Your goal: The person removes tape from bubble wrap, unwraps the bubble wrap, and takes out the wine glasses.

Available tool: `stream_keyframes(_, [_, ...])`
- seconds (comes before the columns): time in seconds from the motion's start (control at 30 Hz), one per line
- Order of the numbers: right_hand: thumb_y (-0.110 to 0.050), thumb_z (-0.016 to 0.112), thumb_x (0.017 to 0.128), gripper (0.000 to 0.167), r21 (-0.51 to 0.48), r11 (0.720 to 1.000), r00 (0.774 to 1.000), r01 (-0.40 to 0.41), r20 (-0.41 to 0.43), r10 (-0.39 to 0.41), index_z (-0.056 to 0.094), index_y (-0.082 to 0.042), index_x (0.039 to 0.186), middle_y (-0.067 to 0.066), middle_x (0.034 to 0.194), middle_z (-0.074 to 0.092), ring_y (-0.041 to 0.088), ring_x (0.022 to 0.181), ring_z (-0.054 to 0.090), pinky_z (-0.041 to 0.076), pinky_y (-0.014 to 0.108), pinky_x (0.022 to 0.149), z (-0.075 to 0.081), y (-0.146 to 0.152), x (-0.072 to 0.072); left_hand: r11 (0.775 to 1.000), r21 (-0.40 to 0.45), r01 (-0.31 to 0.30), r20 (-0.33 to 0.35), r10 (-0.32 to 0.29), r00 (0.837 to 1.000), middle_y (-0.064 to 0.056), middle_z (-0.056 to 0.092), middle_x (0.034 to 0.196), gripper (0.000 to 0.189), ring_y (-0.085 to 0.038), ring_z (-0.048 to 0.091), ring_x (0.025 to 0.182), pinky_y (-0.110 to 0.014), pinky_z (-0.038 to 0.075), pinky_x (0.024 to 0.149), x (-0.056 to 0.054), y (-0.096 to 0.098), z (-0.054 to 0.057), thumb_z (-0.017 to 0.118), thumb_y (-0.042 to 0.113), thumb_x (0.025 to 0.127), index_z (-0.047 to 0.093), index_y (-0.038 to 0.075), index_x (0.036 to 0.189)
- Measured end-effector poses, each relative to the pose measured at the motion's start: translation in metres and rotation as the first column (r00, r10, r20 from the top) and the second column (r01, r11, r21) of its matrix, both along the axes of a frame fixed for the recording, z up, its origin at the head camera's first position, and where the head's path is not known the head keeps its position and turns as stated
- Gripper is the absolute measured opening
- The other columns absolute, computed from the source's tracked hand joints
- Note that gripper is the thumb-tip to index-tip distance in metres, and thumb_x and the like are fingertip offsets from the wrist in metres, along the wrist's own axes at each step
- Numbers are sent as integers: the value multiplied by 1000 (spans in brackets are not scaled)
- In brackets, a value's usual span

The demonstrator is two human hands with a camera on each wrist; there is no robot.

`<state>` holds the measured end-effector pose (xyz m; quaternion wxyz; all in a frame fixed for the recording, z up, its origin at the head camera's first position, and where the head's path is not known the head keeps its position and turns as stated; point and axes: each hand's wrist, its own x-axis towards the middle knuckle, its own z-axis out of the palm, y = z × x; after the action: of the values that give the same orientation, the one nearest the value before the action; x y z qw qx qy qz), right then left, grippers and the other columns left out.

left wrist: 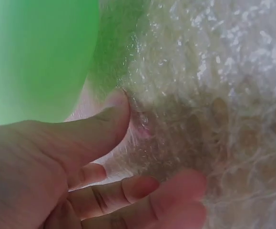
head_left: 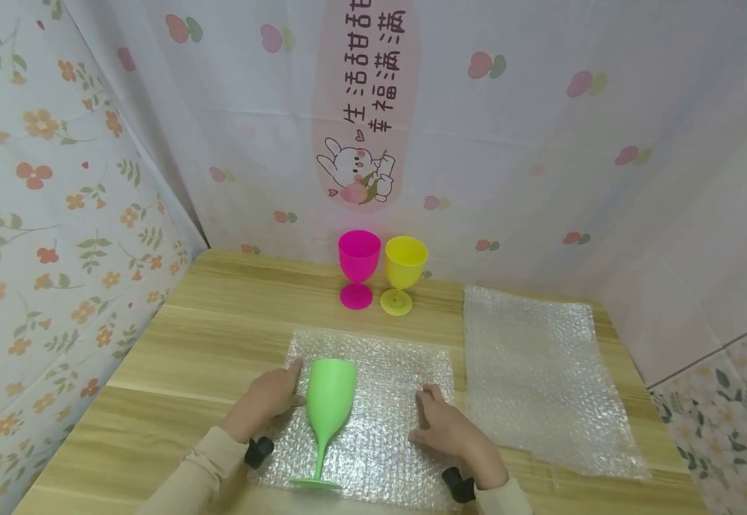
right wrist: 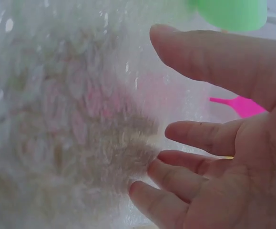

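Note:
A green plastic goblet (head_left: 331, 400) lies on its side on a sheet of bubble wrap (head_left: 386, 429), its bowl toward the back and its foot toward the front. My left hand (head_left: 272, 393) is at the sheet's left edge, close beside the goblet's bowl. In the left wrist view its thumb (left wrist: 99, 129) reaches to the bubble wrap and the fingers are loosely bent, with nothing gripped between them. Over the right part of the same sheet, my right hand (head_left: 447, 425) has its fingers spread. The right wrist view shows these fingertips (right wrist: 176, 131) right at the wrap.
A pink goblet (head_left: 358, 257) and a yellow goblet (head_left: 406, 261) stand upright at the back of the wooden table (head_left: 232, 322). More bubble wrap (head_left: 541, 379) lies flat on the right. Printed cloth (head_left: 528, 179) hangs behind the table.

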<state>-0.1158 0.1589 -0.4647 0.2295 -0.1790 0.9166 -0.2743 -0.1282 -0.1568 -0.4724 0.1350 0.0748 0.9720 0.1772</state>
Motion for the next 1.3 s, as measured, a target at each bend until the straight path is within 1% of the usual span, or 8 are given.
stream_keyframes(0.1, [-25,68,84,75,-12,1000,1000,0,1,0,30,9,139,32,147,19,42,111,52,44,54,93,2,0,0,1000,-23,9,8,-9,1000,-9,60,71,78,-18,52,58,-31,46,53,-3,1,2,72,28,76,36,-5,137])
stream_keyframes(0.23, [-25,66,86,72,-41,999,1000,-9,5,9,31,9,139,34,147,16,49,129,32,34,59,101,5,1,2,996,-80,37,-16,-38,999,-5,56,64,72,-17,49,54,-30,44,50,-5,3,7,71,31,78,41,-5,133])
stream_keyframes(0.5, [-20,68,83,63,43,998,999,46,-13,-46,41,10,131,36,144,24,50,131,28,30,60,104,15,-3,12,985,-154,79,-40,-86,995,-12,59,71,56,-21,53,58,-35,50,52,-11,8,11,68,31,81,52,-7,119])
stream_keyframes(0.77, [-21,67,84,64,79,996,999,50,-10,-49,40,11,132,33,145,25,47,134,26,26,57,107,14,-5,13,980,-163,115,-21,-120,993,-15,61,74,55,-19,50,55,-31,46,47,-16,8,10,65,29,83,54,-10,119])
stream_keyframes(0.97, [-22,69,82,56,74,997,998,28,-57,-24,49,11,122,32,141,33,48,128,34,32,58,104,11,-4,10,984,-58,166,22,-165,986,-15,63,84,45,-24,57,67,-39,51,61,-18,-4,14,63,22,83,55,-8,116])
stream_keyframes(1.07, [-20,70,81,35,94,996,995,-7,-95,16,56,4,102,21,116,53,36,106,51,47,46,87,9,-3,6,984,-43,175,54,-173,983,-18,64,91,53,-32,62,81,-46,51,73,-15,-9,13,61,23,87,47,-7,128])
stream_keyframes(1.17, [-18,69,81,22,105,994,992,-36,-118,49,54,-4,89,5,90,51,20,83,47,46,33,68,8,-2,3,988,-27,153,62,-151,987,-24,65,95,58,-38,63,88,-51,50,81,-9,-8,9,54,26,92,38,-9,135])
stream_keyframes(1.3, [-16,67,81,22,66,997,993,-43,-105,50,54,-2,92,3,88,49,17,81,46,45,30,65,10,0,1,993,-24,114,67,-112,991,-31,60,110,61,-45,59,100,-54,47,88,0,-5,3,49,26,95,29,-13,138])
